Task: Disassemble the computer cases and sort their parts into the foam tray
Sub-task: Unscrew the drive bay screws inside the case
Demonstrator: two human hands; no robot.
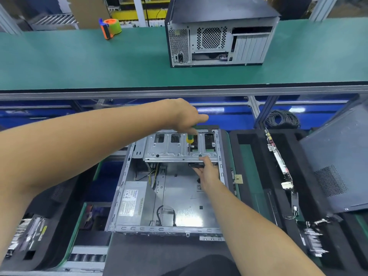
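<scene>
An open grey computer case (179,198) lies on its side in front of me, with its power supply (133,202) at the near left. My left hand (187,118) grips a green and yellow screwdriver (189,138), tip down on the metal drive cage (179,150) at the case's far end. My right hand (207,172) reaches under the cage's front edge, its fingers on a black drive (196,164) there. A black foam tray (258,176) to the right holds a circuit board (278,162) standing on edge.
A second closed computer case (217,36) stands on the green conveyor belt (79,60) beyond. An orange and green tape dispenser (110,27) sits at the belt's far left. A grey side panel (338,164) leans at the right. Another foam tray (39,226) with parts lies at the left.
</scene>
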